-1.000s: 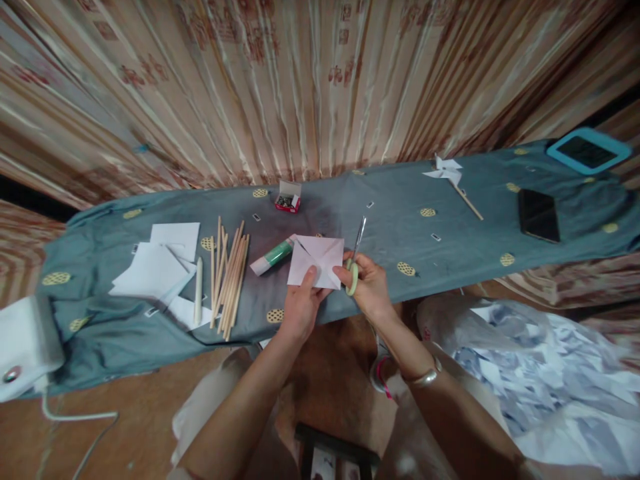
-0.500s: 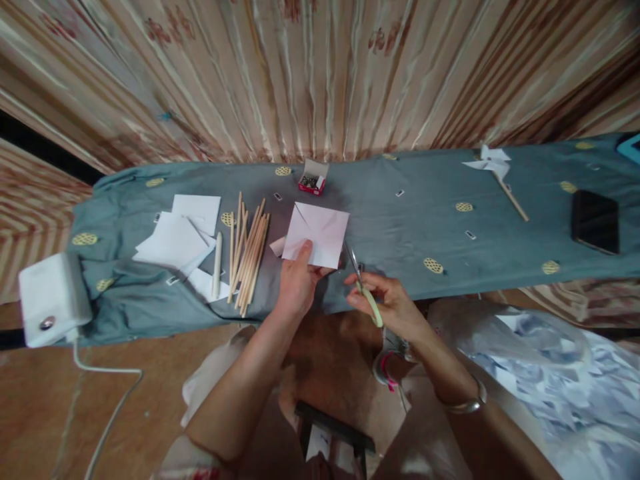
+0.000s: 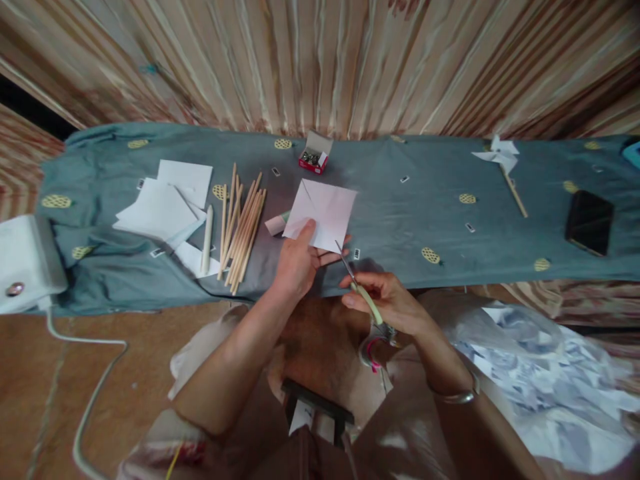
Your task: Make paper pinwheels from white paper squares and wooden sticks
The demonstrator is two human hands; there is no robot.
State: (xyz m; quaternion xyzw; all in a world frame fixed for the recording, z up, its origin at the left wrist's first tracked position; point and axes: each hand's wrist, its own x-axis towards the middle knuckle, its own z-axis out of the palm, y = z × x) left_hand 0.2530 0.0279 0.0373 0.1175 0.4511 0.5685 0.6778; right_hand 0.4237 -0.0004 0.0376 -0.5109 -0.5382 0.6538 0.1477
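Note:
My left hand (image 3: 296,264) pinches the near edge of a creased white paper square (image 3: 325,211), holding it above a grey-blue cloth (image 3: 400,220). My right hand (image 3: 387,301) grips small scissors (image 3: 360,293) with pale green handles. The blades point up and left, their tips touching the square's lower right edge. A glue stick (image 3: 278,223) lies partly hidden behind the paper.
Several wooden sticks (image 3: 240,227) and a stack of white paper squares (image 3: 163,207) lie to the left. A small red box (image 3: 314,155) of pins sits behind. A finished paper pinwheel (image 3: 503,160) and a black phone (image 3: 589,221) lie far right. A white device (image 3: 25,263) with a cable is at the left; a bag of paper scraps (image 3: 540,380) is lower right.
My right hand turned the scissors from pointing away to pointing up-left at the paper's lower right edge. My left hand kept hold of the square. The camera view shifted.

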